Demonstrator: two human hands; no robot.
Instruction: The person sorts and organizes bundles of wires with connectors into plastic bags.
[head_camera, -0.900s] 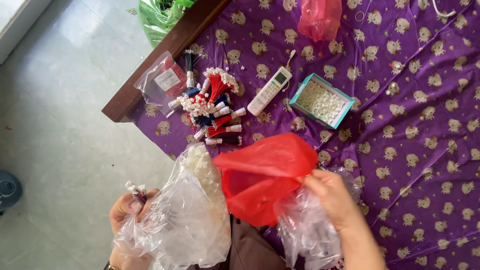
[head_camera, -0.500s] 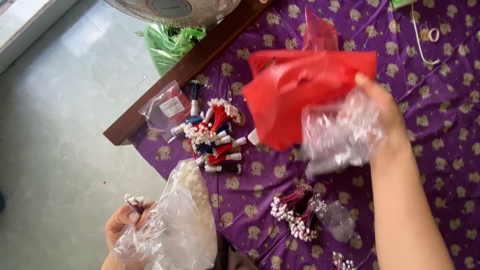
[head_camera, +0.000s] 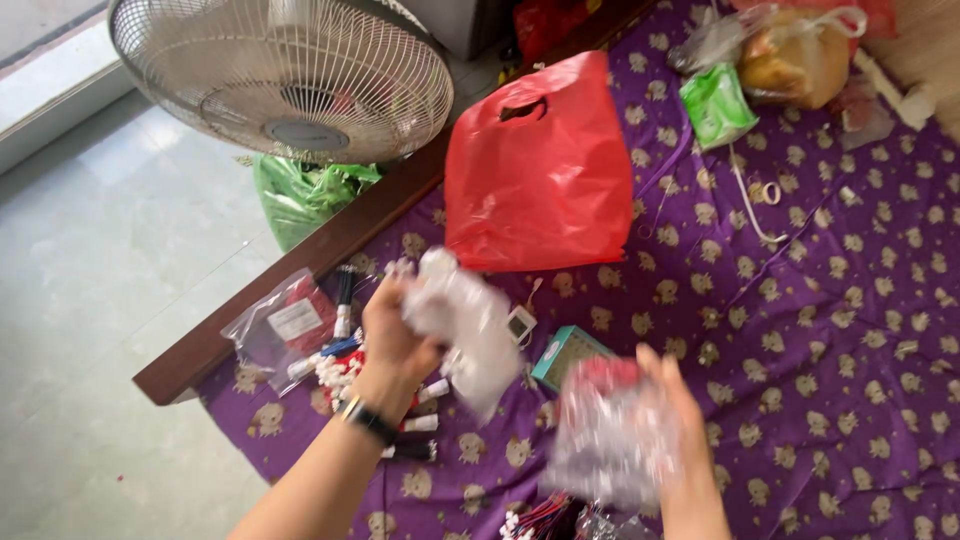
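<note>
My left hand (head_camera: 392, 335) is closed around a crumpled clear plastic bag (head_camera: 462, 325), raised above a pile of red, white and blue tasselled ornaments (head_camera: 350, 375). A black band is on that wrist. My right hand (head_camera: 672, 415) grips another clear plastic bag (head_camera: 610, 435) with something red and white inside; it is blurred. A large red plastic bag (head_camera: 540, 175) lies flat on the purple patterned cloth (head_camera: 850, 330), beyond both hands.
A white fan (head_camera: 285, 75) stands at the bed's wooden edge (head_camera: 300, 270), with a green bag (head_camera: 300, 200) beneath it. A teal box (head_camera: 565, 355), a small zip bag (head_camera: 280, 325), a green packet (head_camera: 720, 105) and a bag of brown food (head_camera: 795, 55) lie around.
The red bag has left my right hand and now lies flat on the cloth. My left hand has come up over the bed with its clear bag. The view has tilted up to the fan.
</note>
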